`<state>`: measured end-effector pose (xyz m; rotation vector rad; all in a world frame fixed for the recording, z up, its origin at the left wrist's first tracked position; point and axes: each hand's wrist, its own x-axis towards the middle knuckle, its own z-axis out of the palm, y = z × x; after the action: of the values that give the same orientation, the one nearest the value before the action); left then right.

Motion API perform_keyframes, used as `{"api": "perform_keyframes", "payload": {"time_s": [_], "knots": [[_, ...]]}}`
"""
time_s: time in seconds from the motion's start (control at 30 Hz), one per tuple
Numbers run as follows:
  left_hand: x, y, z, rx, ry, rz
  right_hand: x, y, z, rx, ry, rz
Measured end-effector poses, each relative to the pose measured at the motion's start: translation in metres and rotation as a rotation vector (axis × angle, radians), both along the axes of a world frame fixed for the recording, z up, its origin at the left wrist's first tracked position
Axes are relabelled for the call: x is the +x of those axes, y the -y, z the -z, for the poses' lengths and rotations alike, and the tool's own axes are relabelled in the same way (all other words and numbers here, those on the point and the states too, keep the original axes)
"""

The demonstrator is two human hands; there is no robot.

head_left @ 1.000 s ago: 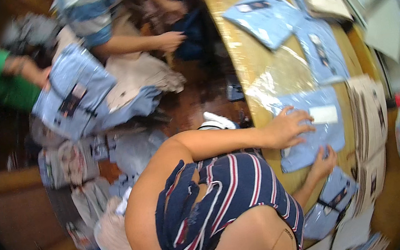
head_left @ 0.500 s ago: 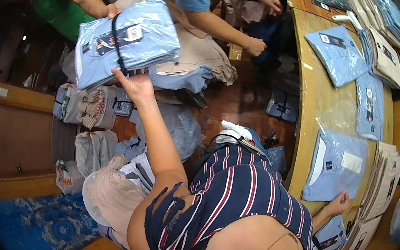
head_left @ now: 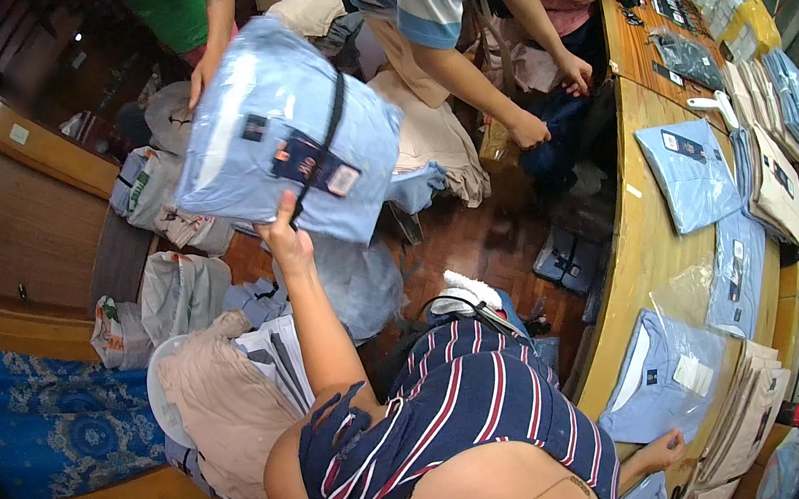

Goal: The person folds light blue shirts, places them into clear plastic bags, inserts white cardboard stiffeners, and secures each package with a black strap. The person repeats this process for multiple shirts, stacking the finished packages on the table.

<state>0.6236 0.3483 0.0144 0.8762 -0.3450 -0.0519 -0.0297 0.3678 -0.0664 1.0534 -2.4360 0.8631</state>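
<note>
My left hand (head_left: 288,242), arm stretched forward, grips the near edge of a thick bundle of folded light-blue shirts (head_left: 301,111). The bundle is in clear plastic, tied with a black band, and bears dark tags; it is tilted. Close to its left edge is the hand (head_left: 200,79) of a person in green; whether it touches the bundle I cannot tell. At the table's near right, my right hand (head_left: 662,451) has its fingers curled, and anything inside them is hidden. Just beyond it lies a light-blue shirt in clear plastic (head_left: 630,391).
A long wooden table (head_left: 618,296) on the right bears packed blue shirts and beige stacks (head_left: 744,416). A person in a striped shirt (head_left: 428,3) bends over ahead. Filled plastic bags (head_left: 185,293) and a tub of beige cloth (head_left: 223,404) stand at left.
The bundle has turned and tilted in my left hand, coming a little right and nearer. The green-clad person's hand has shifted down its left side. My right hand has moved slightly nearer me.
</note>
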Motion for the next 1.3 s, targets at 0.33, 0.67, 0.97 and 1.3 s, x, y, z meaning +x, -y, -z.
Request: {"api": "perform_keyframes", "payload": {"time_s": [0.33, 0.67, 0.97, 1.3], "knots": [[-0.050, 0.005, -0.013, 0.660, 0.759, -0.335, -0.003, 0.004, -0.001, -0.016, 0.059, 0.014], [-0.061, 0.033, -0.082, 0.610, 1.674, -0.439, 0.003, 0.003, 0.001, -0.075, 0.089, 0.017], [-0.073, 0.039, -0.098, 0.528, 1.848, -0.252, -0.004, -0.002, 0.005, -0.073, 0.074, 0.043], [-0.079, 0.039, -0.084, 0.622, 1.849, -0.225, -0.004, 0.001, 0.003, -0.045, 0.051, -0.008]]}}
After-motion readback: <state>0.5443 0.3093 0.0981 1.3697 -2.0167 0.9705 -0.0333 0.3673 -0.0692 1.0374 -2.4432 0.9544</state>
